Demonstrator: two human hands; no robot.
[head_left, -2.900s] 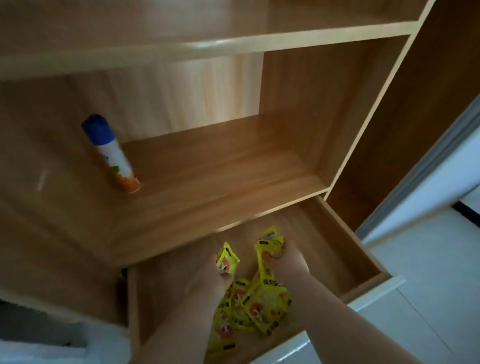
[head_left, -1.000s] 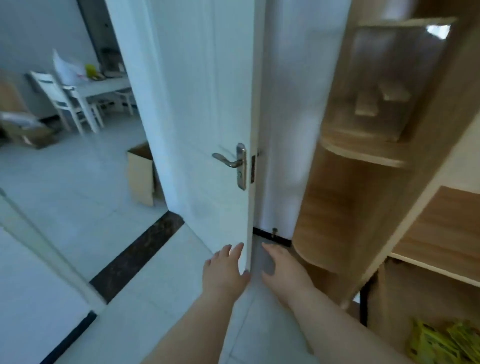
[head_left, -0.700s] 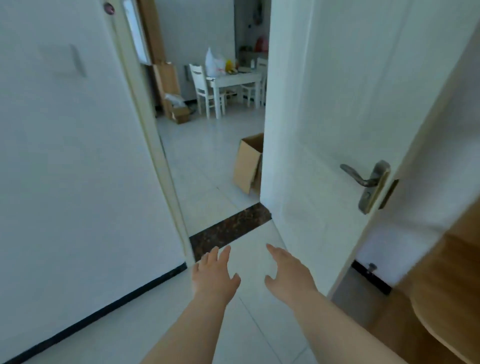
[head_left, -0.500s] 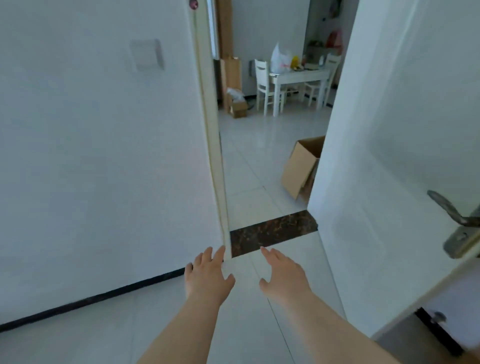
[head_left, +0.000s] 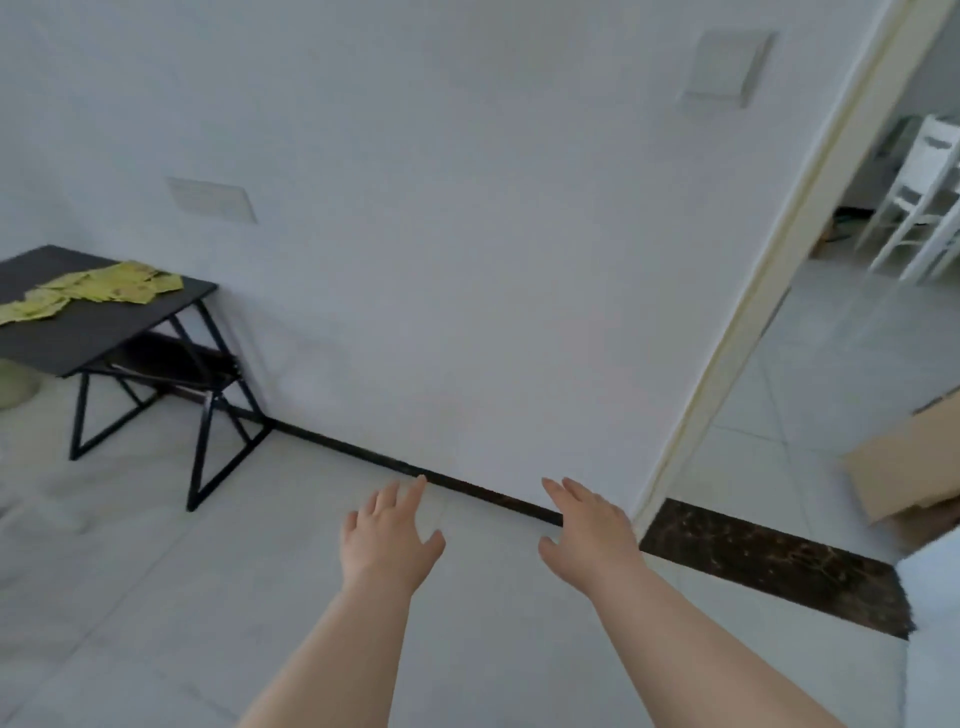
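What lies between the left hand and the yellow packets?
In the head view, only bare floor and the black table legs separate the left hand from the packets.

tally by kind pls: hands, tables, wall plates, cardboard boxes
Hands: 2, left hand, right hand
Black table: 1
Wall plates: 2, lower wall plate, upper wall plate
Cardboard box: 1
Total: 6
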